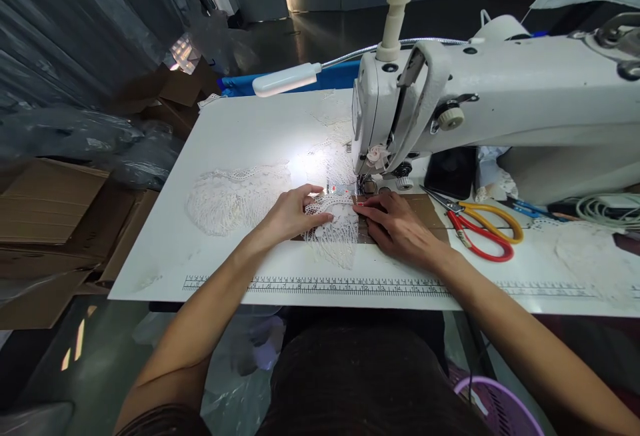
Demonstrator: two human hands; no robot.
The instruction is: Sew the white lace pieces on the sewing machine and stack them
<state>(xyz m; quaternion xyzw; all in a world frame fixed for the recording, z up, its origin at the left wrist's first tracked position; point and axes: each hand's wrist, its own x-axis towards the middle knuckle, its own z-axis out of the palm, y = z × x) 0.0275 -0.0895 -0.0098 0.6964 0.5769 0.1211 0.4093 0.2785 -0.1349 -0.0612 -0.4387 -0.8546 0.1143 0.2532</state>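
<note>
A strip of white fringed lace lies across the brown plate in front of the needle of a white sewing machine. My left hand grips the lace's left part, thumb on top and fingers spread around its upper edge. At the right edge of the lace, just below the presser foot, the fingertips of my right hand press together on it. More white lace lies in a heap left of my left hand, and another stretch runs behind the needle. What lies under my right palm is hidden.
Scissors with red and yellow handles lie right of my right hand, near a dark phone. A lamp lights the needle area. A printed ruler runs along the table's front edge. Cardboard boxes stand left; a purple basket is below.
</note>
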